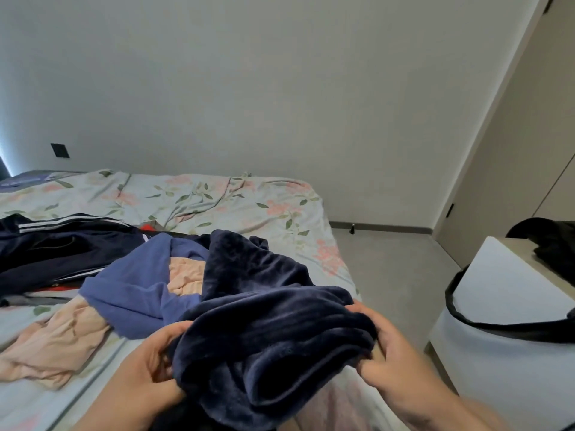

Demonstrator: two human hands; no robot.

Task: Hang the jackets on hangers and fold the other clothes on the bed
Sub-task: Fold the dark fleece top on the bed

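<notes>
Head view. Holds a navy fleece (264,321) up over the near edge of the bed (249,200), bunched in thick folds. Grips its left side with the left hand (149,365), fingers curled into the cloth, thumb on top. Pinches its right edge with the right hand (392,353), fingers bent round the fold. Leaves the far end of the fleece trailing on the floral sheet, touching a blue top (137,284).

Further on the bed: blue top spread over a crumpled peach garment (62,340), both left of the fleece. Behind them, at the left edge, a dark jacket (62,244) with white stripes, lying flat and unhung. Just beyond it, a scrap of red cloth (147,227), mostly hidden.

To the right of the bed, across a strip of floor, a white cabinet (510,281) with a black bag (553,244) on top, strap hanging down its side. On the far wall, a dark socket (60,150). At far right, a beige wardrobe (529,150).
</notes>
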